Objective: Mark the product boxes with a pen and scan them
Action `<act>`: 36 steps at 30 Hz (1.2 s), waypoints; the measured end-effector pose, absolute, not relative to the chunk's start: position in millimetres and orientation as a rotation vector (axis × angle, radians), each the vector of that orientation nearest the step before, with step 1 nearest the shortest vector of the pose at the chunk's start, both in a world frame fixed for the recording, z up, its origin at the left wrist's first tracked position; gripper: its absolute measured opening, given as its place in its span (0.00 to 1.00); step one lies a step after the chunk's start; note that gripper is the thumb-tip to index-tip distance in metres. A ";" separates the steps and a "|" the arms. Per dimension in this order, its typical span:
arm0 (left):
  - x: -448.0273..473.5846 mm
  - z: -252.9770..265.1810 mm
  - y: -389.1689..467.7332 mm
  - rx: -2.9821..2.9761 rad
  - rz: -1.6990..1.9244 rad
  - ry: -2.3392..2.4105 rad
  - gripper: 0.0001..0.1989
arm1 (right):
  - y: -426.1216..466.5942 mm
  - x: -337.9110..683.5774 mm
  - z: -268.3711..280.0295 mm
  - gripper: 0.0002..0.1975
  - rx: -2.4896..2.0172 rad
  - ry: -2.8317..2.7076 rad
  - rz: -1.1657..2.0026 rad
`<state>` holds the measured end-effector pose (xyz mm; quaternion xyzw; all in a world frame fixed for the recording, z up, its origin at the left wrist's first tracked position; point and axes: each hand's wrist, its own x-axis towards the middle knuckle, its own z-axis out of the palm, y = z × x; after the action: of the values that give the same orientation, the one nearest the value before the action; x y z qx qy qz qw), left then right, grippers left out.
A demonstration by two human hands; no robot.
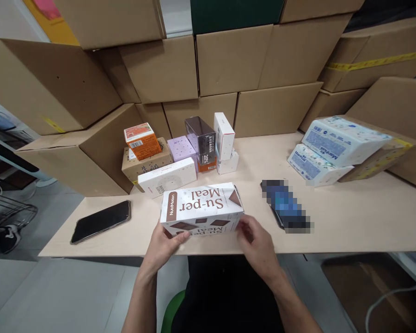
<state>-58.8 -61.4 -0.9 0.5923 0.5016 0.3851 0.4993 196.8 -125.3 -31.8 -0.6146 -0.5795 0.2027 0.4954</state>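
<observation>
A white Su-per Meal carton [198,203] with brown lettering is at the table's front edge, its print upside down to me. Round its lower left end my left hand [161,247] is closed, thumb along the near face. My right hand [258,245] has its fingers curled against the carton's right end; its fingertips are partly hidden. Just behind the carton lies a long white box [168,177]. Past that stand a lilac speckled box [182,150], a dark brown box [203,138] and an upright white box [224,136].
An orange box [143,142] rests on a brown printed box [149,165]. A black phone [101,222] lies at left, another phone [279,215], partly blurred out, at right. Two tissue packs [343,138] are stacked at far right. Cardboard boxes [229,60] wall off the table's back.
</observation>
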 end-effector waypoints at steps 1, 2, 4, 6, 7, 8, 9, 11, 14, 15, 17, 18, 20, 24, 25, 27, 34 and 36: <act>-58.6 -1.9 -61.8 1.433 0.975 1.208 0.33 | -121.3 202.2 -29.5 0.10 -1.499 -1.426 0.429; -58.5 -3.1 -62.4 1.431 1.015 1.210 0.34 | -116.3 207.1 -26.8 0.10 -1.529 -1.446 0.355; -58.5 -6.0 -64.1 1.422 1.080 1.225 0.36 | -104.7 213.8 -20.7 0.12 -1.641 -1.506 0.236; -59.2 -8.7 -66.1 1.410 1.140 1.223 0.39 | -92.2 214.8 -14.4 0.15 -1.796 -1.613 0.233; -59.9 -9.5 -67.0 1.408 1.179 1.211 0.40 | -86.4 213.4 -11.7 0.16 -1.878 -1.657 0.262; -61.0 -9.7 -67.7 1.412 1.225 1.194 0.41 | -81.3 211.1 -9.5 0.16 -1.946 -1.684 0.298; -62.6 -9.0 -68.3 1.425 1.280 1.175 0.42 | -77.1 208.6 -8.0 0.16 -1.992 -1.690 0.331; -67.3 -3.9 -69.1 1.485 1.396 1.159 0.44 | -71.6 204.5 -7.1 0.16 -2.020 -1.661 0.372; -76.2 14.7 -69.1 1.693 1.479 1.226 0.43 | -70.5 206.0 -9.3 0.19 -1.959 -1.611 0.416; -78.5 23.4 -68.7 1.792 1.486 1.265 0.43 | -71.3 208.6 -10.6 0.20 -1.930 -1.584 0.439; -80.6 42.8 -67.4 2.010 1.503 1.321 0.43 | -73.9 215.4 -13.6 0.21 -1.830 -1.493 0.514; -79.8 52.5 -66.2 2.129 1.500 1.333 0.42 | -75.6 218.9 -15.4 0.20 -1.766 -1.434 0.562; -74.4 70.1 -62.8 2.362 1.446 1.301 0.40 | -79.5 224.6 -19.0 0.17 -1.631 -1.306 0.670; -52.3 90.1 -53.9 2.675 1.240 1.200 0.34 | -90.5 229.9 -23.5 0.18 -1.420 -1.083 0.864; -46.1 91.4 -51.9 2.705 1.206 1.176 0.33 | -93.9 231.1 -23.4 0.18 -1.378 -1.041 0.889; -35.6 90.2 -48.8 2.713 1.167 1.141 0.31 | -101.0 234.7 -21.6 0.17 -1.277 -0.950 0.907; -16.8 59.9 -43.7 2.392 1.425 1.069 0.24 | -118.4 244.7 2.3 0.12 -0.962 -0.839 0.771; -11.3 50.5 -44.3 2.296 1.563 0.994 0.20 | -120.4 242.0 15.6 0.09 -0.920 -0.838 0.662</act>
<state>-11.3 -44.3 50.5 0.7748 0.3354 0.5274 0.0954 242.0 -120.4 15.6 -0.4231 -0.3849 0.3042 0.7618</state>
